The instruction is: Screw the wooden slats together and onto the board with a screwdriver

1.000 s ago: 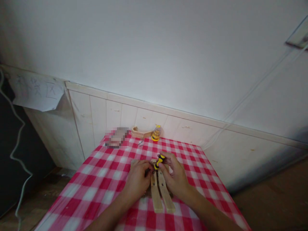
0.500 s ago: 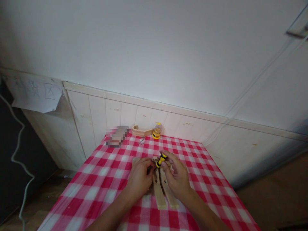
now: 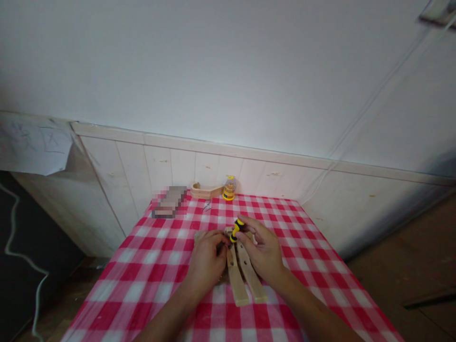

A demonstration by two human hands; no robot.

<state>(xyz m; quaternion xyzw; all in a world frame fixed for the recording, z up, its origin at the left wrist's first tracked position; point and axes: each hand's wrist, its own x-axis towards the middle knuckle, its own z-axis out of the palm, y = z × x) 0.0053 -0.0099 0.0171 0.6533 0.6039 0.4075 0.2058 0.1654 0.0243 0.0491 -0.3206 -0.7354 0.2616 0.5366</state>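
Note:
Two light wooden slats (image 3: 245, 280) lie side by side on the red and white checked tablecloth (image 3: 153, 266), running toward me. My right hand (image 3: 261, 251) is closed round a small yellow and black screwdriver (image 3: 236, 229), its tip pointing down at the far end of the slats. My left hand (image 3: 206, 259) is closed at the same far end, fingertips pinched beside the screwdriver tip; what they pinch is too small to make out. Another wooden piece (image 3: 200, 234) shows just beyond my left fingers.
At the table's far edge, against the white panelled wall, stand a curved wooden part (image 3: 204, 190), a yellow bit holder (image 3: 228, 188) and a blurred block (image 3: 169, 202). Small metal bits (image 3: 206, 206) lie near them. A paper sheet (image 3: 32, 145) hangs at left; a white cable (image 3: 21, 259) dangles below.
The view has shifted slightly; both hands stay at the slats' far end, the right hand still gripping the screwdriver with little change in pose.

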